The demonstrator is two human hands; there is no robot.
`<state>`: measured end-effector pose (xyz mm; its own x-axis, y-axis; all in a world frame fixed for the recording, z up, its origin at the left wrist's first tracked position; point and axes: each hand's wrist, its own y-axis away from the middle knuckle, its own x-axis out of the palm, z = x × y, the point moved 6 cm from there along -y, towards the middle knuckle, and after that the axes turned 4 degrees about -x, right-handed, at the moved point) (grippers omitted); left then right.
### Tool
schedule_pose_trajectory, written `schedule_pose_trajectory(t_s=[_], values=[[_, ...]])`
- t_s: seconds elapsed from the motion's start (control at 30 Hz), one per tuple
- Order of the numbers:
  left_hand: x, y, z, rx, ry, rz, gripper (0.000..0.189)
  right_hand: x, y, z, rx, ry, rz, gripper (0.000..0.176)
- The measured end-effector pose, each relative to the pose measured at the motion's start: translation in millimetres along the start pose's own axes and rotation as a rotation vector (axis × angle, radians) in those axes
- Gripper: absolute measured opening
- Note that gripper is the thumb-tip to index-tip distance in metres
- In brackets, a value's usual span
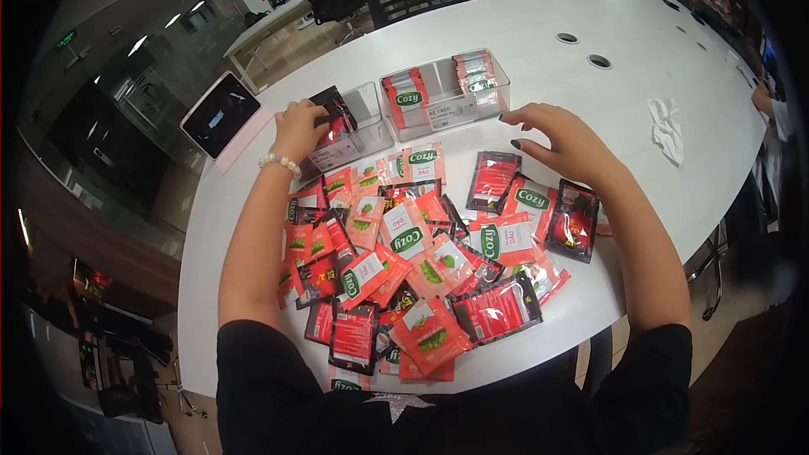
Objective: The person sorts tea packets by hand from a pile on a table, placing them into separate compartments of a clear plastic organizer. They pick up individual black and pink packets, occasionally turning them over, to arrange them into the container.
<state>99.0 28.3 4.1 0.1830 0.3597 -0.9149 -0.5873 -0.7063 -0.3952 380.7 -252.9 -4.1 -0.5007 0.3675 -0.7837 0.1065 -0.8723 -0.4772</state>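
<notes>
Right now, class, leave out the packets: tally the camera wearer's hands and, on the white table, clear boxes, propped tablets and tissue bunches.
Wearer's left hand and right hand: 2
Clear boxes: 2
Propped tablet: 1
Tissue bunch: 1
Total: 6

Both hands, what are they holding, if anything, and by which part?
Left hand appears to hold a black-and-red packet by its left edge; right hand holds nothing.

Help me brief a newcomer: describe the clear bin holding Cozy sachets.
On the white table, look beyond the sachet pile. Take the right-hand clear bin: Cozy sachets sit at both ends, while its neighbour has the left hand on a dark sachet.
</notes>
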Motion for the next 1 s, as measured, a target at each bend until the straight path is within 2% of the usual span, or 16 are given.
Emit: schedule_pose_trajectory(t_s=[0.03,0.13,0.17,0.27,0.37,0.47,0.6,0.7,0.8,0.93,1.0], values=[[-6,4,-8,-0.020,-0.019,-0.063,0.022,0,1,0,0.005,-0.003,-0.002,0.039],[-34,22,-43,-0.016,0.093,-0.478,0.021,1,0,-1,-0.008,0.003,0.004,0.039],[-43,30,-60,0.069,0.150,-0.543,0.024,1,0,-1,-0.020,0.002,-0.001,0.037],[-47,53,-110,0.211,0.165,-0.106,0.024,1,0,0,-0.038,-0.003,-0.012,0.034],[-22,80,-127,0.112,-0.025,0.395,0.035,1,0,0,-0.024,-0.006,-0.013,0.034],[-11,94,-120,0.030,-0.006,0.564,0.050,2,0,-2,-0.020,0.013,-0.007,0.035],[14,92,-109,0.019,0.110,0.669,0.065,2,0,-2,-0.025,0.013,0.001,0.035],[15,90,-114,-0.013,0.299,0.768,0.048,2,0,0,-0.027,0.005,-0.002,0.035],[14,89,-108,-0.204,0.715,0.786,0.027,2,1,-3,-0.012,-0.001,-0.005,0.036],[-13,63,-87,-0.020,0.864,0.310,0.015,3,0,-2,-0.015,-0.012,0.004,0.036],[-38,48,-60,-0.093,0.937,0.099,0.016,2,0,-3,-0.001,0.000,0.007,0.036]])
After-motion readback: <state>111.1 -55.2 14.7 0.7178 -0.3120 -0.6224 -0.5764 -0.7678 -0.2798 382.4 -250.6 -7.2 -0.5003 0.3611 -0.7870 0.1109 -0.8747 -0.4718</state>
